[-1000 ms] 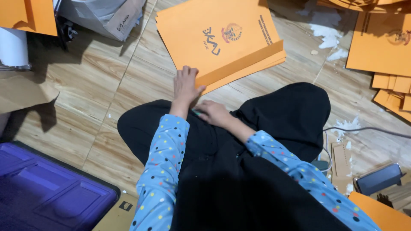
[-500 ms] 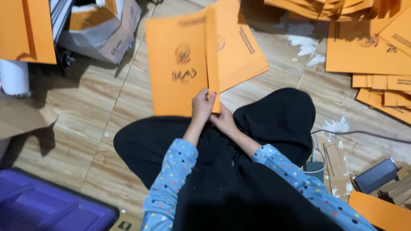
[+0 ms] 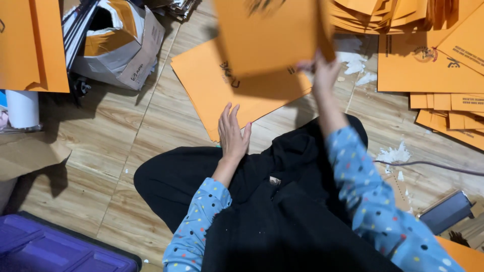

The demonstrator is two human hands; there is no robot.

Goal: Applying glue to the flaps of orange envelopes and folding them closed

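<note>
the orange card sheet (image 3: pixel 272 35), lifted above the floor at far centre, looks light, thin and bendy, best pinched at an edge. right hand (image 3: pixel 322 73) is raised, fingers closed on its lower right edge. left hand (image 3: pixel 233 132) rests flat, fingers spread, on the orange stack (image 3: pixel 212 85) on the wooden floor (image 3: pixel 116 136).

A sheet stack (image 3: pixel 237 95) lies on the floor (image 3: pixel 126 131) ahead, box (image 3: pixel 118 45) at its left, more sheets (image 3: pixel 428 65) right.

Head view; steeply downward; close over lap
</note>
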